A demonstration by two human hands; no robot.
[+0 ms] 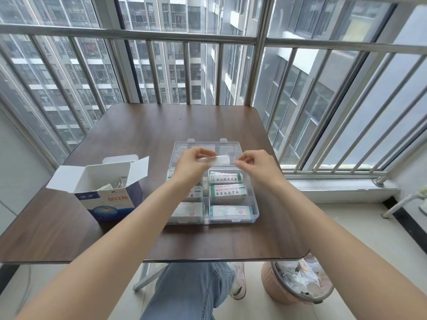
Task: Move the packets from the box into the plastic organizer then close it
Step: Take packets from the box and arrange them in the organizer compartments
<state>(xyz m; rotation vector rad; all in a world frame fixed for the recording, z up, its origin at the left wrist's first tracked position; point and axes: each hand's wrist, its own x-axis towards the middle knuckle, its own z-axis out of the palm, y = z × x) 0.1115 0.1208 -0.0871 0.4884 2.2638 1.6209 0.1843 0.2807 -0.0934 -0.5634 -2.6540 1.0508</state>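
Note:
A clear plastic organizer [255, 214] lies open on the brown table, its lid [208, 144] folded back flat. Its compartments hold stacks of white and green packets [227, 192]. My left hand [189, 165] pinches a small stack of white packets [217, 160] above the organizer's back row. My right hand [254, 163] hovers just right of the stack with curled fingers near its end; contact is unclear. A blue and white cardboard box [111, 202] stands open at the left with several packets inside.
The table [138, 135] stands against a metal window railing [323, 135] at the back and right. A pink waste bin [298, 282] full of wrappers sits on the floor under the table's right front corner. My leg shows below the front edge.

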